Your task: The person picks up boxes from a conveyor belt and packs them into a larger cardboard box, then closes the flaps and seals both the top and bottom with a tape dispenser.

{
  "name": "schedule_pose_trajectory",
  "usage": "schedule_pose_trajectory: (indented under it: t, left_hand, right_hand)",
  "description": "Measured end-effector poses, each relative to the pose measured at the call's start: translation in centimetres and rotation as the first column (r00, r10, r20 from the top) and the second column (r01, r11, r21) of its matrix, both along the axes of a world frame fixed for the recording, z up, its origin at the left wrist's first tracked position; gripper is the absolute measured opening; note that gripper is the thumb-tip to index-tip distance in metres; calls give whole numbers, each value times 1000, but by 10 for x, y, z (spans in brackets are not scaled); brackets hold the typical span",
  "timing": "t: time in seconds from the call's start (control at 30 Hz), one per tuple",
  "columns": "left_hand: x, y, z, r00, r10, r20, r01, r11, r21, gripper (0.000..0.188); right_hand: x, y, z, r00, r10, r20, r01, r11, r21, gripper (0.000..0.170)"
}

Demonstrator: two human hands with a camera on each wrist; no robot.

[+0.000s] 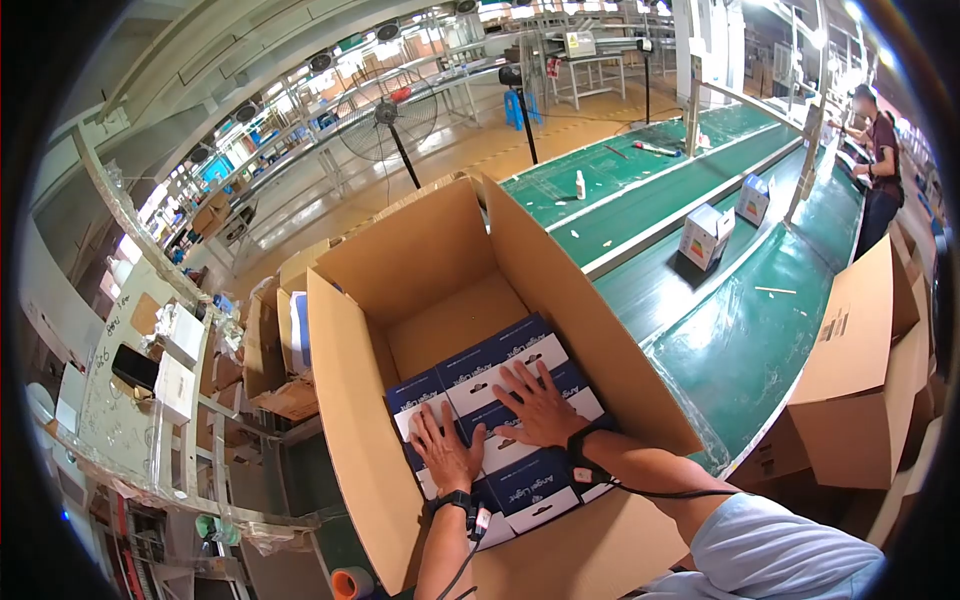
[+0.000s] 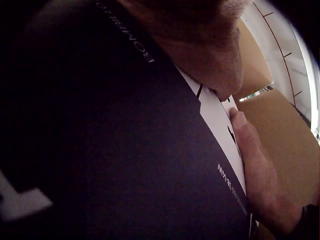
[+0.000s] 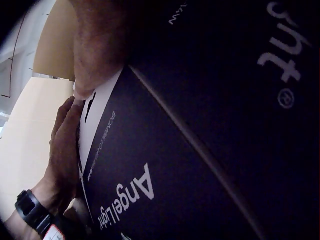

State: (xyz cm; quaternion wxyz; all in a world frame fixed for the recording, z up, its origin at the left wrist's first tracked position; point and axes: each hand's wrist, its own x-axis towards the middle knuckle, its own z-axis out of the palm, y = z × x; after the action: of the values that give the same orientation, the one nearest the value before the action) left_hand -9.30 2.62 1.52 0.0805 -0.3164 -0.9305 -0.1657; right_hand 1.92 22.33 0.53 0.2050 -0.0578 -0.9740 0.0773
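Both hands lie spread over several dark blue "Angel Light" boxes (image 1: pixel 528 478) packed in rows inside a large open cardboard carton (image 1: pixel 345 400). My left hand (image 1: pixel 447 458) rests with straight fingers on the boxes at the left side. The right hand (image 1: pixel 545 410) lies flat on the boxes farther right, fingers apart, its thumb near the left thumb. White hang-tab strips with dark slots run along the boxes. In the left wrist view, blue cardboard (image 2: pixel 125 150) printed "BOMBILLO" fills most of the picture. The right wrist view shows the left hand (image 3: pixel 62 145) beside the white strip.
Right of the carton runs a green-edged conveyor (image 1: pixel 740 330) carrying two small white-and-blue boxes (image 1: pixel 706 238). Another open carton (image 1: pixel 850 400) stands at the right edge. A phone (image 1: pixel 135 367) lies on a bench at left. A person (image 1: pixel 880 165) stands farther along the line.
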Motion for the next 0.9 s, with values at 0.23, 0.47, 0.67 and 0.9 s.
schedule_pose_trajectory:
  t: [0.23,0.47,0.67,0.9]
  left_hand:
    - [0,0,-2,999,-8,-36,8,1000,12,86]
    - [1,2,4,1000,4,8,-4,1000,-14,86]
    - [2,3,8,1000,7,28,-7,1000,-22,87]
    - [2,3,7,1000,0,27,0,1000,-12,88]
  right_hand:
    - [0,0,0,997,5,-74,-6,1000,-6,82]
    - [-1,1,1,1000,-4,27,4,1000,-5,86]
    - [0,1,7,994,-10,107,11,1000,-14,87]
    - [0,2,3,995,-4,102,6,1000,-26,88]
